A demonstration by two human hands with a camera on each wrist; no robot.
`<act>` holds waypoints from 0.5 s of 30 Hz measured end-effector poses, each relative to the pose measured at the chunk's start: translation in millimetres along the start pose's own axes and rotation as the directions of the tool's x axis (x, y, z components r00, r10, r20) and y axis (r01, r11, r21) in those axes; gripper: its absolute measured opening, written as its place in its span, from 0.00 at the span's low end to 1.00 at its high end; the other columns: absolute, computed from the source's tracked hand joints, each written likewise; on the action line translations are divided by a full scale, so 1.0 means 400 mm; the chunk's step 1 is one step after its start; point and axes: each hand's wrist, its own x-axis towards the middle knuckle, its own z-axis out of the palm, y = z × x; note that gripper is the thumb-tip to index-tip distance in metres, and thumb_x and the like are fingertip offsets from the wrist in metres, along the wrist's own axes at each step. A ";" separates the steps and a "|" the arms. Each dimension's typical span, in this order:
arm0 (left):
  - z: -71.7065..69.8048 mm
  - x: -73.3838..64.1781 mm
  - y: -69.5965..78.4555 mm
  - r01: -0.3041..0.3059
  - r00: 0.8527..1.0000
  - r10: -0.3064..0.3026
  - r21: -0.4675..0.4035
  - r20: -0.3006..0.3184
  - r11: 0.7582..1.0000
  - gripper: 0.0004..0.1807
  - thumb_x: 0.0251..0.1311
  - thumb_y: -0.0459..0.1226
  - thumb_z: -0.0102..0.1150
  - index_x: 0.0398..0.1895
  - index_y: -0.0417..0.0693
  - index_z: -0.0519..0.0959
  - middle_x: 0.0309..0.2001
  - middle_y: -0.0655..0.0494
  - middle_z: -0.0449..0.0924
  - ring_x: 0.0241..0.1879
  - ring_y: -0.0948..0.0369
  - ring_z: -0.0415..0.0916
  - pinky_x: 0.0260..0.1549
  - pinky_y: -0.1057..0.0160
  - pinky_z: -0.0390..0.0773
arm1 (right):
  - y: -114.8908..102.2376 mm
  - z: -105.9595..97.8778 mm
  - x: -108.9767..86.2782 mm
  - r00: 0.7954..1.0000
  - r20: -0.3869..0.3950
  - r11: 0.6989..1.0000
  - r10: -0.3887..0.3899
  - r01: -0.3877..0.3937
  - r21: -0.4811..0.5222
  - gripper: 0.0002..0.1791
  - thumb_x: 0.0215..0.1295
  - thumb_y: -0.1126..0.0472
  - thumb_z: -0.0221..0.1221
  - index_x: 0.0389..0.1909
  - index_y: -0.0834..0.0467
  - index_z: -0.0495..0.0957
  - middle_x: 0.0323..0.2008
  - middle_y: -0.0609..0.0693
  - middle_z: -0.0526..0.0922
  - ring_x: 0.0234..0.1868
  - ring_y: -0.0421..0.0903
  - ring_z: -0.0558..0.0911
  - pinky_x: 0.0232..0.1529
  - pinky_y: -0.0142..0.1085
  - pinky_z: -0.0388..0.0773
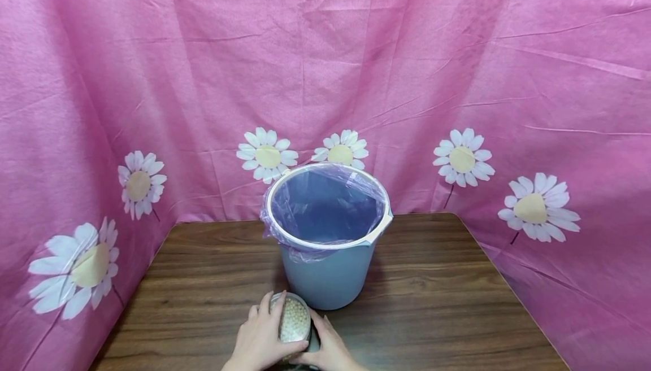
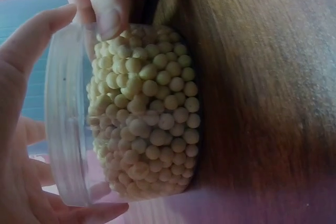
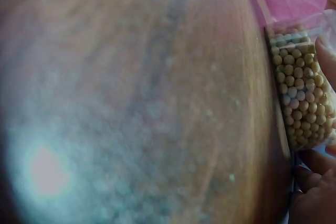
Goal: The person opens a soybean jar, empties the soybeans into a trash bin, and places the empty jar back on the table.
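Note:
A clear plastic jar (image 1: 295, 321) of pale yellow, round beans stands upright on the wooden table, near its front. My left hand (image 1: 260, 332) spans the jar's clear lid (image 2: 67, 119), fingers round the far side and thumb toward me. On the other side my right hand (image 1: 328, 349) holds the jar between thumb and fingers, low on its wall. The beans (image 2: 149, 114) fill most of the body in the left wrist view. At the right edge of the right wrist view, the jar (image 3: 300, 90) shows only in part.
Just behind the jar stands a blue-grey bucket (image 1: 325, 280) with a white rim (image 1: 269, 204) and a thin purple plastic liner (image 1: 300, 251) folded over it. Brown wooden table (image 1: 437, 314) surrounds both. A pink cloth (image 1: 203, 77) with daisies hangs behind and at both sides.

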 end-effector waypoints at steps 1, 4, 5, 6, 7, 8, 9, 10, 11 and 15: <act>0.000 0.000 0.000 0.001 1.000 -0.001 0.005 -0.005 1.000 0.61 0.29 0.70 0.71 0.69 0.49 0.69 0.61 0.39 0.72 0.49 0.43 0.74 0.25 0.48 0.79 | 0.000 0.001 -0.001 1.000 -0.001 1.000 -0.002 0.002 -0.001 0.53 0.50 0.42 0.73 0.75 0.54 0.58 0.69 0.57 0.70 0.69 0.64 0.69 0.68 0.63 0.62; 0.000 -0.002 0.000 0.012 1.000 -0.012 0.009 -0.011 1.000 0.61 0.28 0.70 0.72 0.69 0.48 0.70 0.59 0.40 0.73 0.49 0.44 0.74 0.26 0.47 0.80 | -0.002 0.001 -0.003 1.000 0.002 1.000 0.001 -0.001 0.015 0.53 0.50 0.44 0.74 0.75 0.53 0.58 0.69 0.59 0.70 0.68 0.68 0.68 0.66 0.63 0.64; 0.000 -0.003 0.001 0.014 1.000 -0.014 0.009 -0.009 1.000 0.61 0.27 0.70 0.72 0.69 0.48 0.70 0.59 0.40 0.73 0.49 0.44 0.75 0.26 0.47 0.80 | -0.003 0.000 -0.004 1.000 0.006 1.000 0.003 -0.003 0.024 0.53 0.50 0.44 0.74 0.75 0.52 0.58 0.69 0.59 0.70 0.68 0.68 0.68 0.65 0.62 0.67; -0.001 -0.004 0.001 0.016 1.000 -0.016 0.010 -0.007 1.000 0.61 0.27 0.70 0.72 0.68 0.48 0.70 0.59 0.40 0.73 0.49 0.44 0.75 0.26 0.47 0.80 | -0.003 0.000 -0.005 1.000 0.009 1.000 0.006 -0.006 0.028 0.54 0.50 0.44 0.74 0.75 0.51 0.58 0.69 0.59 0.70 0.67 0.68 0.69 0.64 0.59 0.69; -0.002 -0.005 0.002 0.018 1.000 -0.018 0.011 -0.007 1.000 0.61 0.27 0.70 0.72 0.68 0.48 0.70 0.59 0.40 0.73 0.49 0.44 0.75 0.26 0.47 0.80 | -0.004 -0.001 -0.006 1.000 0.015 0.999 0.015 -0.016 0.038 0.54 0.49 0.45 0.74 0.75 0.50 0.58 0.69 0.59 0.70 0.67 0.68 0.69 0.63 0.57 0.72; -0.003 -0.006 0.003 0.020 1.000 -0.020 0.011 -0.007 1.000 0.61 0.27 0.70 0.72 0.68 0.48 0.71 0.59 0.40 0.73 0.50 0.44 0.75 0.27 0.47 0.80 | -0.004 -0.003 -0.006 1.000 0.021 0.999 0.021 -0.022 0.048 0.54 0.49 0.45 0.75 0.76 0.50 0.58 0.69 0.60 0.70 0.66 0.66 0.70 0.61 0.54 0.73; -0.004 -0.007 0.003 0.020 1.000 -0.020 0.011 -0.008 1.000 0.61 0.27 0.70 0.72 0.67 0.48 0.71 0.59 0.40 0.74 0.50 0.44 0.75 0.27 0.46 0.80 | -0.004 -0.004 -0.007 0.999 0.024 0.998 0.023 -0.024 0.053 0.54 0.49 0.45 0.75 0.76 0.50 0.58 0.69 0.60 0.70 0.66 0.65 0.71 0.60 0.51 0.75; -0.006 -0.008 0.004 0.020 1.000 -0.019 0.012 -0.007 1.000 0.60 0.27 0.70 0.72 0.67 0.47 0.71 0.59 0.40 0.74 0.50 0.44 0.75 0.28 0.46 0.80 | -0.004 -0.005 -0.008 0.999 0.030 0.998 0.024 -0.026 0.063 0.54 0.49 0.46 0.75 0.76 0.50 0.58 0.69 0.61 0.70 0.65 0.64 0.72 0.58 0.48 0.76; -0.008 -0.009 0.005 0.017 1.000 -0.017 0.016 -0.011 1.000 0.60 0.26 0.70 0.71 0.66 0.47 0.72 0.59 0.41 0.74 0.50 0.44 0.75 0.28 0.46 0.80 | -0.003 -0.006 -0.009 0.999 0.033 0.997 0.027 -0.029 0.070 0.54 0.49 0.46 0.75 0.76 0.51 0.58 0.68 0.61 0.70 0.65 0.62 0.73 0.57 0.45 0.76; -0.015 -0.014 0.011 -0.006 0.999 0.008 0.047 -0.052 0.999 0.59 0.25 0.71 0.71 0.62 0.46 0.75 0.59 0.45 0.75 0.50 0.47 0.76 0.28 0.47 0.80 | 0.004 -0.009 -0.012 1.000 0.028 0.994 -0.005 0.001 0.110 0.56 0.48 0.48 0.76 0.76 0.52 0.57 0.68 0.61 0.70 0.65 0.54 0.74 0.58 0.40 0.75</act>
